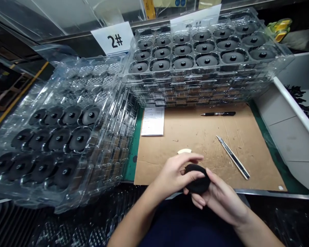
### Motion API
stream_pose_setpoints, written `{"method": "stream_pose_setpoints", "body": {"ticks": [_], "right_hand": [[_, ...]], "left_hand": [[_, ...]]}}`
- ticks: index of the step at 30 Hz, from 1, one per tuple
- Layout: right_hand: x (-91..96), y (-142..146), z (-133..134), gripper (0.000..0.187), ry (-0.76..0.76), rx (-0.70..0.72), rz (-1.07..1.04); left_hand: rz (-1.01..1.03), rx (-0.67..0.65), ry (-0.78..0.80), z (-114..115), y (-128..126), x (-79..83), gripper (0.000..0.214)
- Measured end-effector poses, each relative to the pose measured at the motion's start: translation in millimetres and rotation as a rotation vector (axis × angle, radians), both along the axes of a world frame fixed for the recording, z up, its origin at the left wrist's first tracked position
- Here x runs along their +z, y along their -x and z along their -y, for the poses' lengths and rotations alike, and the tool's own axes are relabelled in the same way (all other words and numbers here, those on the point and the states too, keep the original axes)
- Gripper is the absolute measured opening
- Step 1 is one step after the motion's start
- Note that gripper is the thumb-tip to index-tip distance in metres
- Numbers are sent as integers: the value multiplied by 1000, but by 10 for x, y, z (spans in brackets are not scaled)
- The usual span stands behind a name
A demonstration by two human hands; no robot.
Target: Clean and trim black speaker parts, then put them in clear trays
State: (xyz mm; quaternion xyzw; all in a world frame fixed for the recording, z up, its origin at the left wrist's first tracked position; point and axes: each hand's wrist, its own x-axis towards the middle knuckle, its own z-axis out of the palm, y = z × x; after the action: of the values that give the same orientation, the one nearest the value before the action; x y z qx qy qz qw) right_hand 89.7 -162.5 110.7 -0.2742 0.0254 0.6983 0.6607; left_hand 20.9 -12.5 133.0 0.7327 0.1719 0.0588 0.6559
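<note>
Between my two hands is a black round part, held just over the near edge of a cardboard sheet. My left hand grips it from the left, with the thumb lying across its face. From the right, my right hand holds its rim with thumb and fingers. The underside of the part is hidden by my fingers. Just beyond my left hand a small pale piece shows on the cardboard. To the right of my hands lies a utility knife, and farther back a black pen.
Stacked clear trays with black round parts stand at the back. More stacked trays are on the left. A printed paper lies on the cardboard's left. At right stands a white box with black pieces behind its edge. Signs stand behind.
</note>
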Motion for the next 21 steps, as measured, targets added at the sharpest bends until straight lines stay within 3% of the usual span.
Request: {"method": "stream_pose_setpoints", "body": {"ticks": [2, 6, 8, 10, 12, 13, 18, 21], "right_hand": [[-1, -2, 1, 47, 6, -2, 4], [20, -15, 0, 51, -11, 31, -26], [17, -12, -6, 52, -18, 29, -32], [2, 1, -13, 50, -14, 18, -27], [-13, 14, -20, 48, -3, 10, -15], [-17, 17, -23, 48, 4, 6, -8], [-2, -5, -31, 52, -2, 36, -18], [-4, -14, -32, 54, -8, 44, -40]], "left_hand": [[-43, 64, -16, -1, 24, -43, 16], [-31, 344, -29, -68, 55, -153, 25], [-11, 326, 8, -75, 76, -145, 30], [-13, 167, 50, -46, 96, -107, 33], [-49, 49, 43, -10, 105, -83, 26], [-68, 54, 21, -3, 105, -89, 21], [-76, 403, -105, -123, 105, -223, 24], [-73, 428, -105, -175, 146, -251, 22]]}}
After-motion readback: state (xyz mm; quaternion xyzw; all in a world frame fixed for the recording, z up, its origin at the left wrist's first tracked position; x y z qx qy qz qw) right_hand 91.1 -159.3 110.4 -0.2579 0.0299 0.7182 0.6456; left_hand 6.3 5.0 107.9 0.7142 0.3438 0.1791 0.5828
